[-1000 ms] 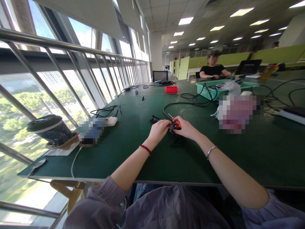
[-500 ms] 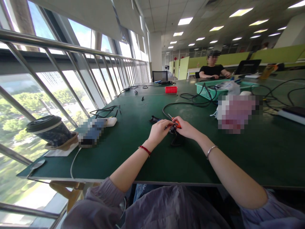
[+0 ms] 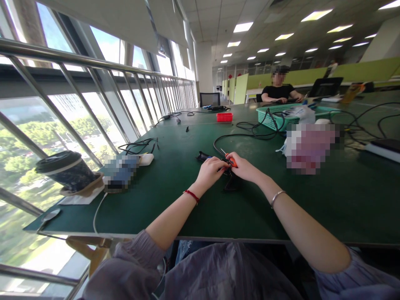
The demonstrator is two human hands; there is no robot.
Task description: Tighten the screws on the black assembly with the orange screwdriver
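A green table [image 3: 175, 196] fills the lower part of my view, with a metal railing [image 3: 62, 55] and tall windows running along its left side and ceiling lights [image 3: 243, 27] receding over the office beyond. At the middle of the near half I have both hands together over a small black device [image 3: 230, 183], which lies on the table partly under the fingers. I have the right hand [image 3: 243, 166] clamped on an orange-handled tool [image 3: 231, 160], its thin metal shaft pointing forward and to the left. The left hand [image 3: 211, 170] sits just beside it, fingers bent down over the device; I cannot tell whether that grip is pinched on a part, because the fingers cover the spot. A dark piece [image 3: 203, 156] shows just beyond the left hand, and I can't make out whether it joins the device. From near the tool a black cable [image 3: 231, 135] curves away toward a green basket [image 3: 268, 119] with a plastic bag in it. Farther forward I see a small red tray [image 3: 224, 117]. Over on the left, a lidded cup [image 3: 64, 173] stands tilted in my view near the table's edge, and across the table sits a person [image 3: 278, 92] in a black top.
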